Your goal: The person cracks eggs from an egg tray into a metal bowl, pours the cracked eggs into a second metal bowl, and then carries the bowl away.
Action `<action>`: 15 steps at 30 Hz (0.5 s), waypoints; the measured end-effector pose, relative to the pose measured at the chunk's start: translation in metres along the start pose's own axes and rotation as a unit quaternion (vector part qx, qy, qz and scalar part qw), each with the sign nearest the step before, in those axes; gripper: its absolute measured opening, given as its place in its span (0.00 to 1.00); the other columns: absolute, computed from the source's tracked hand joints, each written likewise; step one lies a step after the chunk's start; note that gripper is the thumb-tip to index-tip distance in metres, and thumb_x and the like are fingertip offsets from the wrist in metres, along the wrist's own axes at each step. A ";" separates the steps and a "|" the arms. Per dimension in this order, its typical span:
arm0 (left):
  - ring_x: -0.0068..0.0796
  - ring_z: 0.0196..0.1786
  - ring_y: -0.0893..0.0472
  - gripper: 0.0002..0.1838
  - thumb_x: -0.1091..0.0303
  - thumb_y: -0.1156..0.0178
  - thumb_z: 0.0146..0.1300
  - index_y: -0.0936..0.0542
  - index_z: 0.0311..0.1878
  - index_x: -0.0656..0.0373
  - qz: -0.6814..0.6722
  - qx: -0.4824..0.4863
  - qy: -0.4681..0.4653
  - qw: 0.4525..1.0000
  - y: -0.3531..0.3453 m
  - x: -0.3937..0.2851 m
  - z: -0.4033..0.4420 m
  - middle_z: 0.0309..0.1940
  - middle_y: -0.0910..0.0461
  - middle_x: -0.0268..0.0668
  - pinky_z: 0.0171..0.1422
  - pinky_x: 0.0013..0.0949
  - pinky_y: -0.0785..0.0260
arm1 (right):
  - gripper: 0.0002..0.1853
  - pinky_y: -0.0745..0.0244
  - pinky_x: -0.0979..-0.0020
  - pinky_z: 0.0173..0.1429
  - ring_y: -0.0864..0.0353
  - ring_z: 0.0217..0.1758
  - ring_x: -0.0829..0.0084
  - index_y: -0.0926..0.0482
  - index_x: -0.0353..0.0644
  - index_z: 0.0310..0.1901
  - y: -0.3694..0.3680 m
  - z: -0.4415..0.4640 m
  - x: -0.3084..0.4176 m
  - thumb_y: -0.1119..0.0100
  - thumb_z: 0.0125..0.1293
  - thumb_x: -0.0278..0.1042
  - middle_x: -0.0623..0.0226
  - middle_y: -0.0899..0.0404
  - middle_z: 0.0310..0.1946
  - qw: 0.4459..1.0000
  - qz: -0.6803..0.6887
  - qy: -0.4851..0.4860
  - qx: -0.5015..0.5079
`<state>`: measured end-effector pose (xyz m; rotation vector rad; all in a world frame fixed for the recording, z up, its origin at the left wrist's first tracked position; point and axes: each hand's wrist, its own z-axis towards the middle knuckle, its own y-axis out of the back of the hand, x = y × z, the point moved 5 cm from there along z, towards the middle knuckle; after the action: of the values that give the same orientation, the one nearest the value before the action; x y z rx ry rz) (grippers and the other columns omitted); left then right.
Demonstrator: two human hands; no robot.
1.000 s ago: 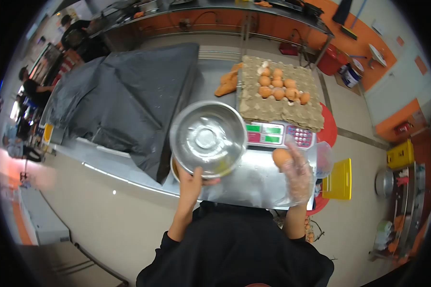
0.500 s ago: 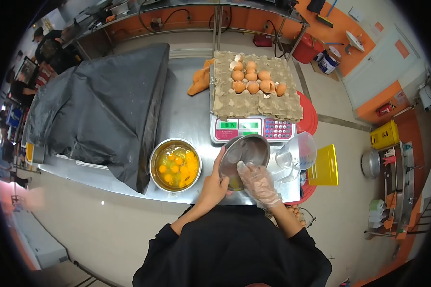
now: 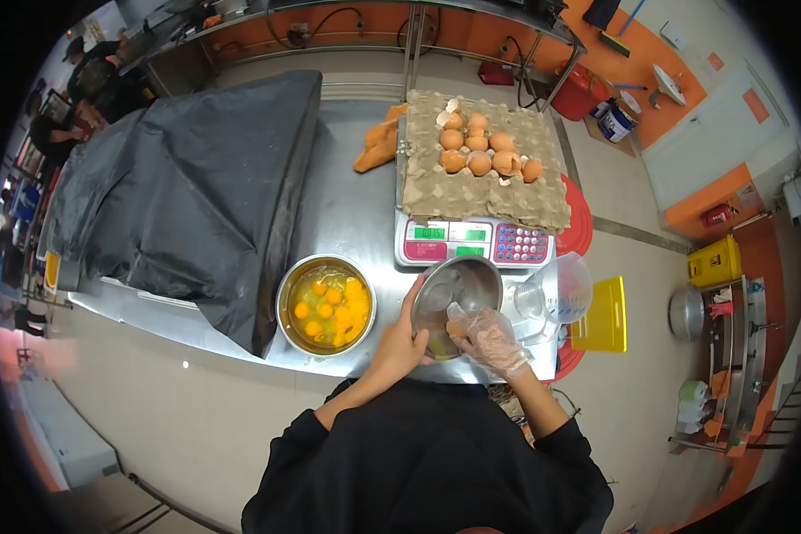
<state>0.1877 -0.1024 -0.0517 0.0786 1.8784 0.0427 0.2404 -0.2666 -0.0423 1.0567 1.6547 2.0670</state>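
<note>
My left hand [image 3: 400, 343] grips the side of a steel bowl [image 3: 436, 289], tilted with its opening facing me and a little clear-yellow liquid low inside. My right hand [image 3: 491, 341], in a clear plastic glove, reaches into this bowl with its fingers curled together. A brownish patch shows at the fingertips, but whether it is eggshell or a finger I cannot tell. To the left stands a steel pot [image 3: 282, 307] holding several raw yolks [image 3: 351, 307] in egg white. Behind the bowl, egg trays [image 3: 418, 191] bear several cracked brown eggshells [image 3: 479, 163].
The trays rest on a digital scale [image 3: 427, 254]. At right are a clear plastic jug [image 3: 568, 287] and a yellow bin [image 3: 605, 311]. A black sheet [image 3: 178, 196] covers the table's left side. An orange cloth [image 3: 378, 147] lies by the trays. Other people [image 3: 98, 76] work far left.
The right hand has shifted slightly down within the bowl, its fingers more curled. The left hand keeps its grip. The whole view has moved a little.
</note>
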 end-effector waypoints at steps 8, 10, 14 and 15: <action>0.43 0.23 0.15 0.47 0.71 0.46 0.67 0.69 0.77 0.50 -0.046 0.029 0.084 0.995 0.005 0.041 0.017 0.34 0.17 0.57 0.33 0.36 0.17 | 0.23 0.25 0.74 0.42 0.20 0.35 0.75 0.25 0.38 0.60 -0.016 -0.005 -0.027 0.38 0.69 0.43 0.65 0.18 0.40 0.854 0.494 -0.156 -0.056; 0.43 0.24 0.15 0.44 0.66 0.43 0.67 0.61 0.77 0.52 0.062 0.013 0.112 0.992 0.013 0.023 0.010 0.32 0.17 0.57 0.33 0.37 0.18 | 0.23 0.28 0.81 0.35 0.25 0.31 0.85 0.24 0.42 0.59 -0.022 -0.005 -0.031 0.40 0.70 0.48 0.74 0.20 0.37 0.755 0.606 -0.250 0.011; 0.41 0.32 0.14 0.29 0.58 0.35 0.63 0.29 0.67 0.52 0.448 -0.089 0.053 0.888 0.032 0.007 -0.003 0.36 0.16 0.52 0.38 0.35 0.23 | 0.22 0.29 0.83 0.34 0.26 0.28 0.87 0.24 0.43 0.59 -0.023 -0.004 -0.040 0.41 0.71 0.48 0.72 0.20 0.37 0.741 0.611 -0.277 0.032; 0.41 0.32 0.14 0.29 0.58 0.35 0.63 0.29 0.67 0.52 0.449 -0.088 0.053 0.888 0.032 -0.003 -0.003 0.36 0.16 0.52 0.38 0.35 0.23 | 0.21 0.29 0.82 0.35 0.26 0.30 0.86 0.24 0.43 0.59 -0.021 -0.004 -0.041 0.40 0.71 0.46 0.71 0.20 0.39 0.739 0.610 -0.281 0.038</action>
<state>0.1864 -0.0703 -0.0459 0.8282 1.7866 0.8653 0.2609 -0.2887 -0.0769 2.9605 0.6700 1.7626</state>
